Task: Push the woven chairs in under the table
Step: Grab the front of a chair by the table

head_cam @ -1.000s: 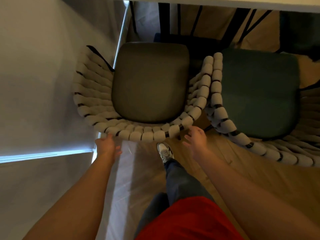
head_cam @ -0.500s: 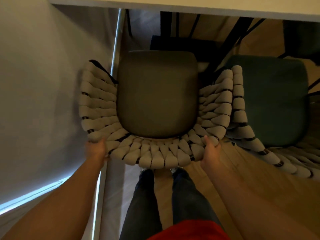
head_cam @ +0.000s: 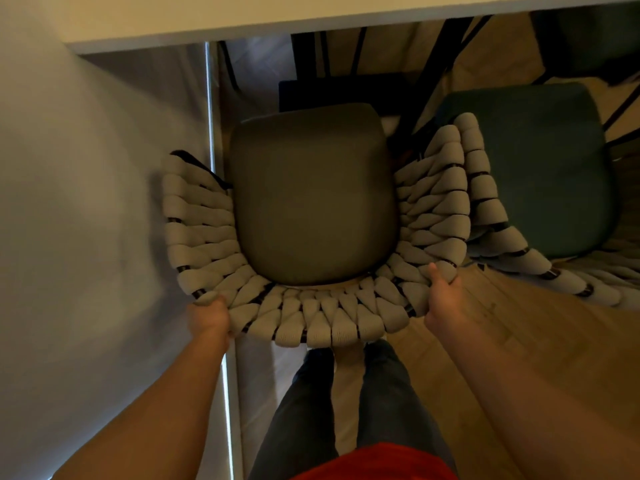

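1. Gripping the grey rope-woven chair with the olive-brown seat cushion (head_cam: pixel 313 195) at both rear corners of its curved backrest, likely for a straight, even shove toward the white-edged table (head_cam: pixel 311 19).
2. Left hand (head_cam: pixel 207 315) clamped on the back-left rim, fingers curled under the woven rope and out of sight, knuckles up; forearm reaching forward from the lower left.
3. Right hand (head_cam: pixel 441 299) wrapped on the back-right rim, thumb lying over the top of the weave, other fingers tucked beneath; forearm stretched in from the lower right.
4. Standing close behind, legs in dark trousers (head_cam: pixel 346 403) just below the backrest, probably to lean body weight into the push.
5. Seat front near the table edge but not yet beneath it; most of the cushion in the open.
6. Pressed against its right arm: a second woven chair with a dark green cushion (head_cam: pixel 540 174), also not under the table.
7. Close on the left: a pale grey wall (head_cam: pixel 86 202), leaving little room for sideways drift.
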`<state>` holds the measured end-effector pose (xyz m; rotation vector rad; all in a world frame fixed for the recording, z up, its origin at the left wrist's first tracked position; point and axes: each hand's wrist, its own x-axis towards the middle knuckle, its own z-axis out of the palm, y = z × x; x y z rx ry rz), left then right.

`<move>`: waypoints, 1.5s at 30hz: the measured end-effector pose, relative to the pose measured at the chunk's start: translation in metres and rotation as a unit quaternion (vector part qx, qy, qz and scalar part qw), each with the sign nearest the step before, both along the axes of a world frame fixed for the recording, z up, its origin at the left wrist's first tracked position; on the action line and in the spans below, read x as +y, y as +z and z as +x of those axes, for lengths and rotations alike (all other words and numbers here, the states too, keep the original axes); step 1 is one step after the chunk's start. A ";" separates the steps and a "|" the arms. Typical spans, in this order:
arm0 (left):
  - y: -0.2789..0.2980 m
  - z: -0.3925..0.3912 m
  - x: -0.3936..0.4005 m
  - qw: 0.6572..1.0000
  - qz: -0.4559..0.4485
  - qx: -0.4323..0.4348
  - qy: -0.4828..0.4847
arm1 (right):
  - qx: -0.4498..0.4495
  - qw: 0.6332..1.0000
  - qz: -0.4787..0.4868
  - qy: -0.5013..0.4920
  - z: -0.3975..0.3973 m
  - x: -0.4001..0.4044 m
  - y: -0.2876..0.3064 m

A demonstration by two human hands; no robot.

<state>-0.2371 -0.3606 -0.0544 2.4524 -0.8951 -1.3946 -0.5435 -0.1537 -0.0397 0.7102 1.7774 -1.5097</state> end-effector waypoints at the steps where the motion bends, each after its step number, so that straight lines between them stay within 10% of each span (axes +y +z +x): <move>1: 0.001 0.001 -0.002 1.000 0.001 -0.001 -0.001 | -0.003 1.000 -0.002 0.001 0.002 0.000 0.000; 45: 0.008 0.056 -0.093 1.000 -0.016 0.008 0.005 | -0.046 0.996 -0.022 0.066 0.045 -0.082 0.006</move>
